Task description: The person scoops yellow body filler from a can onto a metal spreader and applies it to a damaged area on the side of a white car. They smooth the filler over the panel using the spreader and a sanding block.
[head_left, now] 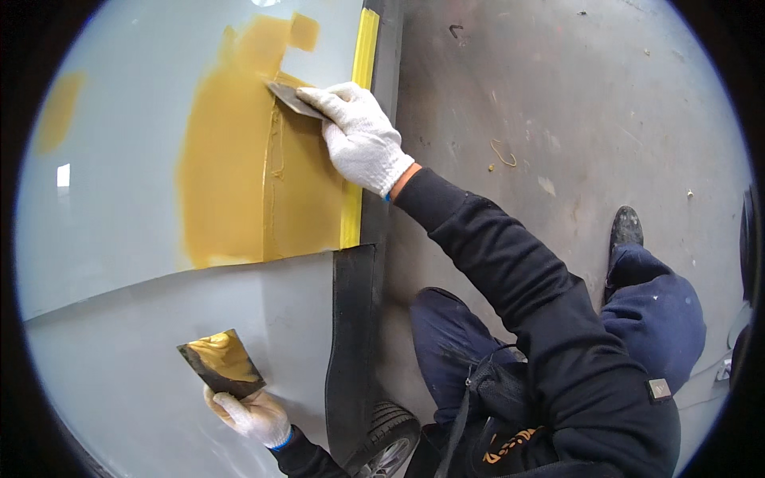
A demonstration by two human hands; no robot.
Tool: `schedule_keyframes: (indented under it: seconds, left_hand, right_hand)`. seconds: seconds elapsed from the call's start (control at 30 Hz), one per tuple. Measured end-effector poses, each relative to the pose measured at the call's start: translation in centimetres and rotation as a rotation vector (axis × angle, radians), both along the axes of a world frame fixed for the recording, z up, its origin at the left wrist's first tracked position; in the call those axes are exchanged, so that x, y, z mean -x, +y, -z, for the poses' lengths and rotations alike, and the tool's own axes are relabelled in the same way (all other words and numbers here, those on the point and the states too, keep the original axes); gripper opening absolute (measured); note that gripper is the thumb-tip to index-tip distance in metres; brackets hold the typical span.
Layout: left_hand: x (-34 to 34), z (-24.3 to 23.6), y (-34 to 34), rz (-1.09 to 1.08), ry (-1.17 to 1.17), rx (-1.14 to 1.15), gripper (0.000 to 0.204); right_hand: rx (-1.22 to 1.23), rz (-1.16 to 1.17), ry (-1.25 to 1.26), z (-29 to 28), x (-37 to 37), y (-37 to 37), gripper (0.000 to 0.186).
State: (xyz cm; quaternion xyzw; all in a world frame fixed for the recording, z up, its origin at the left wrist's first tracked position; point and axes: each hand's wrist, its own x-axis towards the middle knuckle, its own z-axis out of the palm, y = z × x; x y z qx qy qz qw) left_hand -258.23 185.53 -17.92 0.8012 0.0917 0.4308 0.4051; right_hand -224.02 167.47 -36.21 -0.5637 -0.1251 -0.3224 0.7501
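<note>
White-gloved, my right hand (362,139) grips a flat metal putty scraper (296,102), its edge against a car's grey body panel (127,191). Under and around the blade spreads a patch of mustard-yellow body filler (227,171), with a raised ridge running down its middle. Lower left, my left hand (251,416), also gloved, has thumb and fingers closed on a dark square plate (223,362). Wet yellow filler coats much of that plate's face. It is held over the lower panel, apart from the patch.
Yellow masking tape (360,119) lines the panel's right edge beside black trim (351,319). A smaller yellow patch (60,111) shows at far left. Below the trim sits a tyre (390,426). Grey floor (510,95) with small scraps extends to the right, where my shoe (626,225) stands.
</note>
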Motion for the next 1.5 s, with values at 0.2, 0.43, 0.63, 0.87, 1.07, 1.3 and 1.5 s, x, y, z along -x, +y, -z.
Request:
schedule_keyframes:
  seconds: [0.2, 0.43, 0.63, 0.87, 1.07, 1.3, 1.5]
  left_hand:
    - [0.0, 0.1, -0.1, -0.046, -0.045, 0.047, 0.040]
    - [-0.4, -0.2, -0.7, 0.009, -0.040, 0.108, 0.039]
    - [-1.3, -0.1, -1.2, -0.007, -0.041, 0.143, 0.041]
    - [-0.4, -0.5, -0.4, 0.039, -0.011, 0.135, 0.041]
    - [-0.5, -0.8, -0.1, 0.069, 0.026, 0.127, 0.040]
    - [-0.7, -0.7, -0.9, 0.002, -0.020, 0.153, 0.038]
    - [-0.3, -0.7, 0.0, 0.032, -0.011, 0.121, 0.038]
  right_hand:
    - [0.013, 0.078, -0.090, -0.6, 5.0, 0.4, 0.038]
    - [-0.217, -0.460, 0.109, -1.7, 13.2, 2.3, 0.016]
    - [-0.022, -0.268, -0.122, -0.4, 16.4, 3.0, 0.041]
    - [-0.273, -0.168, 0.135, 1.2, 3.3, -2.7, 0.034]
    - [0.002, -0.089, -0.008, -0.1, -1.5, -3.6, 0.037]
    - [0.095, -0.025, 0.037, -1.2, -2.6, -1.6, 0.044]
    - [0.097, -0.039, 0.079, -1.8, -1.5, -0.8, 0.046]
